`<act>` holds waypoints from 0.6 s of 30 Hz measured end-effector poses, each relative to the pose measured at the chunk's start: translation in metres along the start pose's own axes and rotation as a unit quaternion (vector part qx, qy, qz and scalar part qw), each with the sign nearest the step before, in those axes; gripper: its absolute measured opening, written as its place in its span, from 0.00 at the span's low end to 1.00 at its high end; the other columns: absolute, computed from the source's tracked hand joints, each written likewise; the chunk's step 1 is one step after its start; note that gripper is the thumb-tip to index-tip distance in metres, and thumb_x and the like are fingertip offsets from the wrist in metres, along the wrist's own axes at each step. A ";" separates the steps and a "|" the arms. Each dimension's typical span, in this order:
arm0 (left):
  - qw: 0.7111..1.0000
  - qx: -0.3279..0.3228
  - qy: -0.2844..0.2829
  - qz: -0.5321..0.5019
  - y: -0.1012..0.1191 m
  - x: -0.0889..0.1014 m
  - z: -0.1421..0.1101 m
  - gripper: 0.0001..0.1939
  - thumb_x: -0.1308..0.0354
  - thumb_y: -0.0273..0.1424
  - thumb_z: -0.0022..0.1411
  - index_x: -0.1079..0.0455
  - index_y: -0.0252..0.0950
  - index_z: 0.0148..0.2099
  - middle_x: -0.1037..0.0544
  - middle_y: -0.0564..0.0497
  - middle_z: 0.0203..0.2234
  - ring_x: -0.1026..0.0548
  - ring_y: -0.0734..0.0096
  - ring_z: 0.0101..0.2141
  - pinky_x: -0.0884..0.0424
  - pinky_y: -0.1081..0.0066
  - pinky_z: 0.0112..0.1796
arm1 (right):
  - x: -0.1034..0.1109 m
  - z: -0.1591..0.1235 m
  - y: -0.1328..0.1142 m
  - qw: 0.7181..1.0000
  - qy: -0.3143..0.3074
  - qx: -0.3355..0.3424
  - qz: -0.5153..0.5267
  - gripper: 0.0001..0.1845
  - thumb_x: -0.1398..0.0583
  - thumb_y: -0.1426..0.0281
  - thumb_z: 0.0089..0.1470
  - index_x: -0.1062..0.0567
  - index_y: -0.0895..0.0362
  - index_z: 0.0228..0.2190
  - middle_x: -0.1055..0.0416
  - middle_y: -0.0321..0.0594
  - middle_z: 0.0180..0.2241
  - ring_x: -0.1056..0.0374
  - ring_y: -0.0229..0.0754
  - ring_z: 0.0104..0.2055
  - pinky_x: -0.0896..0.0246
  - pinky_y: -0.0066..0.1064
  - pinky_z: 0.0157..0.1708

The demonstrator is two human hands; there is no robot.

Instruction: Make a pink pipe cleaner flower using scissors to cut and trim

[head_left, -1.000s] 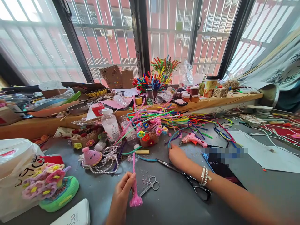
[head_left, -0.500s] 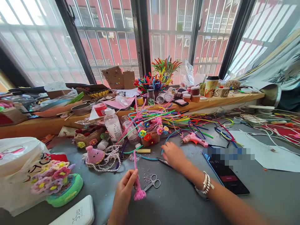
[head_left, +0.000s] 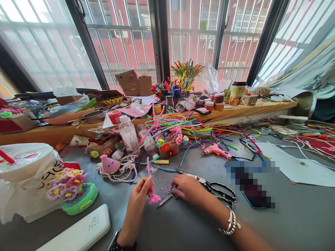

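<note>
My left hand (head_left: 141,191) is closed around a pink pipe-cleaner piece (head_left: 154,198), its thin stem pointing up and its frilled end hanging below the fingers. To its right, my right hand (head_left: 187,188) has curled its fingers at the ring handles of small silver scissors (head_left: 164,201), which lie on the grey table (head_left: 167,230). The fingers partly hide the handles. Just beyond that hand lie large black-handled scissors (head_left: 222,190), their blades pointing left. A blue pipe cleaner (head_left: 185,153) lies farther back, with nothing holding it.
A pink glue gun (head_left: 217,151) and a phone (head_left: 253,195) lie to the right. Pipe cleaners (head_left: 199,129) pile up at the back. On the left are a pearl string (head_left: 128,177), a flower ornament (head_left: 78,200), a white power bank (head_left: 86,226) and a plastic bag (head_left: 23,195).
My right hand has let go of the blue pipe cleaner and come back toward me to the small scissors. My left hand keeps the pink piece, almost in place.
</note>
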State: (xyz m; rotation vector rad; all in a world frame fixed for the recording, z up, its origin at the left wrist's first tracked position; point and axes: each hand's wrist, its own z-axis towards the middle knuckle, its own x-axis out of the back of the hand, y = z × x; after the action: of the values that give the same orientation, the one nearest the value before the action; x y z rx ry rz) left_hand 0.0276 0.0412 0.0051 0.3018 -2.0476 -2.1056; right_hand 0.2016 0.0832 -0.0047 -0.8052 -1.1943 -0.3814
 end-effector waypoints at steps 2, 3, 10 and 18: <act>1.000 0.004 0.002 -0.008 -0.001 0.001 0.000 0.14 0.45 0.41 0.48 0.38 0.36 0.21 0.40 0.58 0.15 0.42 0.77 0.18 0.43 0.78 0.20 | 0.003 -0.004 0.006 1.000 0.006 -0.021 0.009 0.10 0.45 0.69 0.50 0.30 0.57 0.36 0.32 0.41 0.36 0.37 0.41 0.40 0.45 0.27 0.38; 1.000 0.006 0.003 -0.012 -0.002 0.001 0.000 0.14 0.46 0.41 0.49 0.38 0.36 0.21 0.40 0.58 0.15 0.42 0.77 0.18 0.43 0.78 0.20 | 0.004 -0.006 0.009 1.000 0.004 -0.022 0.011 0.10 0.44 0.69 0.50 0.30 0.57 0.36 0.32 0.41 0.36 0.38 0.42 0.41 0.45 0.27 0.39; 1.000 0.012 -0.008 -0.021 0.000 0.001 -0.001 0.12 0.46 0.39 0.49 0.38 0.37 0.21 0.39 0.58 0.15 0.42 0.77 0.18 0.43 0.78 0.21 | 0.006 -0.009 -0.002 0.998 -0.044 0.015 -0.033 0.10 0.45 0.71 0.48 0.29 0.57 0.35 0.34 0.41 0.35 0.37 0.41 0.38 0.44 0.27 0.34; 0.999 0.014 -0.012 -0.032 -0.001 0.001 0.000 0.13 0.44 0.40 0.48 0.37 0.36 0.22 0.39 0.58 0.15 0.42 0.78 0.18 0.43 0.78 0.21 | 0.005 -0.022 -0.017 0.985 -0.133 -0.017 -0.107 0.12 0.46 0.74 0.42 0.28 0.63 0.31 0.30 0.49 0.30 0.33 0.45 0.29 0.46 0.28 0.25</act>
State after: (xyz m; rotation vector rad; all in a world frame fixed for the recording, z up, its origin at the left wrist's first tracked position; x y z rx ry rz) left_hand 0.0269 0.0415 0.0042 0.3526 -2.1084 -2.1296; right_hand 0.2068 0.0570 0.0024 -0.7769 -1.5343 -0.4818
